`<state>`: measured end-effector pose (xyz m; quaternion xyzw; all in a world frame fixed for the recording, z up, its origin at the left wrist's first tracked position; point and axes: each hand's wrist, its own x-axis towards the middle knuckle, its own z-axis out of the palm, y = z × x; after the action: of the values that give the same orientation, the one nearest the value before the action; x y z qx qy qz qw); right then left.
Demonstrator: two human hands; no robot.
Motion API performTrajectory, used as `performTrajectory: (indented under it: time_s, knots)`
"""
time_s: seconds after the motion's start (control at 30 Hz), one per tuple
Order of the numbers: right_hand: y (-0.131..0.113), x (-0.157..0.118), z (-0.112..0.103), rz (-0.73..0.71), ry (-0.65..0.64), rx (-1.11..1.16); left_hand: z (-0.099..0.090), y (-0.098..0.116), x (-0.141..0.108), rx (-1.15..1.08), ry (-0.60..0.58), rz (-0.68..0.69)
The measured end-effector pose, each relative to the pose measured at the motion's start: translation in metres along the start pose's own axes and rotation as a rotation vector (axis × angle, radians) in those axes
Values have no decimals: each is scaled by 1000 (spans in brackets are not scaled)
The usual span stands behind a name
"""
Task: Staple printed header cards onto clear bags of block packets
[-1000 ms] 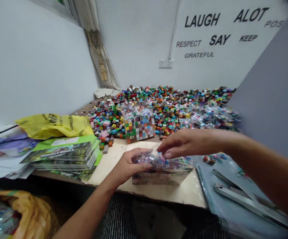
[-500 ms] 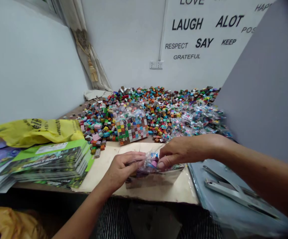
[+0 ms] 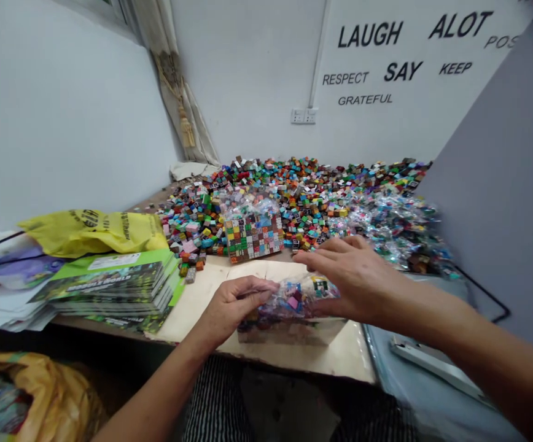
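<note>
Half a second ago the right hand [image 3: 361, 273] was low on the clear bag [image 3: 291, 299] with its fingertips gathered; now its fingers have lifted and spread, so more of the small coloured pieces inside can be seen. The bag bulges above the rim of the nearer box [image 3: 289, 334], so I judge that it does not sit fully down in it. This box rests on the pale sheet [image 3: 356, 356], close to the front edge of the worktop [image 3: 152, 201].

The left hand [image 3: 232, 307] pinches the plastic between thumb and fingers at the left end of the box. The thumb and fingers of the right hand stand wide apart over the right end; whether the thumb touches the plastic, I cannot tell.

Behind, a second box [image 3: 255, 240] stands before the heap of loose blocks [image 3: 303, 175], which reaches to the back edge. Clear packets [image 3: 398, 221] lie toward the right back corner, booklets [image 3: 110, 288] at the left front edge, with a yellow bag [image 3: 96, 234] behind them. The right forearm hides part of a metal tool [image 3: 436, 365], and the left fingers cover a corner of the nearer box
</note>
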<state>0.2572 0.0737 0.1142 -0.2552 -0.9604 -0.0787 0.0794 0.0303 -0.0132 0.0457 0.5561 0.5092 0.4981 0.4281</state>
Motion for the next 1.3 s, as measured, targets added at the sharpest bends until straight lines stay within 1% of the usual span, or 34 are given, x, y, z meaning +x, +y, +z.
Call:
performTrajectory:
  time_s: [0.07, 0.13, 0.2, 0.23, 0.3, 0.4, 0.47, 0.57, 0.63, 0.7, 0.73, 0.8, 0.9, 0.97, 1.03, 1.1, 1.2, 1.3]
  knots:
    - [-11, 14, -1, 19, -101, -56, 1, 1, -1, 0, 9, -6]
    - [-16, 25, -5, 23, -219, -55, 2, 1, -2, -3, 22, -17]
    - [-16, 30, -7, 2, -265, -9, 1, 2, -3, 10, 34, -22]
    - [-15, 30, -7, -8, -254, 14, 1, 2, -3, 25, 35, -19]
    - [-13, 28, -5, -36, -193, 42, -1, 4, -3, 52, 26, -16]
    - [-12, 22, 2, -73, -101, 28, -4, 7, -3, 61, 8, -11]
    - [-13, 20, 6, -88, -88, -8, -6, 8, -2, 45, -11, -22]
    - [-16, 20, 9, -128, -96, -57, -7, 6, -1, -17, -44, -116]
    - [-18, 20, 11, -153, -74, -70, -7, 3, -1, -97, -4, -167]
    - [-19, 20, 14, -154, -38, -64, -7, 2, -2, -171, 56, -185]
    - [-20, 20, 16, -158, -18, -54, -8, 3, -3, -182, 66, -187]
    - [-20, 20, 19, -176, 30, -18, -11, 10, -5, -143, 34, -166]
    - [-20, 20, 18, -230, 101, 40, -20, 31, -6, 29, -10, -51]
    - [-18, 21, 13, -248, 141, 70, -26, 46, -4, 176, 1, 29]
    - [-16, 23, 9, -245, 170, 84, -30, 56, -2, 268, 21, 66]
    - [-12, 25, 9, -228, 170, 78, -32, 59, 1, 284, 22, 55]
    - [-6, 28, 15, -200, 104, 40, -37, 56, 6, 280, -10, 15]
    - [-1, 31, 20, -163, 68, 28, -49, 52, 9, 245, -60, -15]
